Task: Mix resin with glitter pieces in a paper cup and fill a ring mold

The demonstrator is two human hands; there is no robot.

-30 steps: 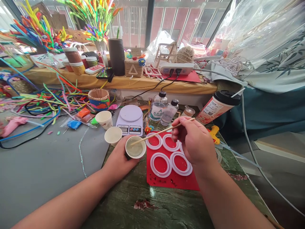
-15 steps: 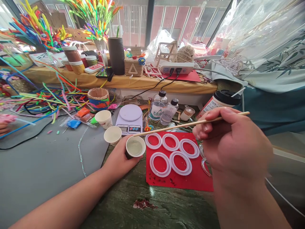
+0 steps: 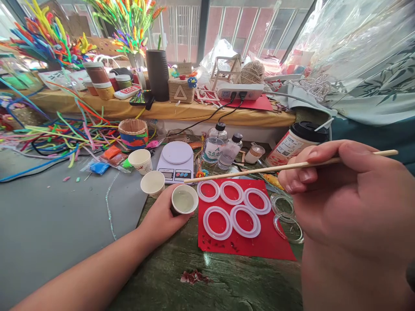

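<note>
Dark worktop (image 3: 155,276) lies before a window ledge (image 3: 181,111) draped in yellow cloth. Clear liquid (image 3: 184,202) could spill if the wooden stick (image 3: 256,171) knocks the paper cup (image 3: 184,189), or drip onto the red sheet (image 3: 259,244) bearing white ring molds (image 3: 207,223). The left hand (image 3: 167,207), extended, curls its fingers around the cup, left of the sheet; the raised right hand (image 3: 350,198) pinches the nearly level stick, tip by the cup's far rim.
</note>
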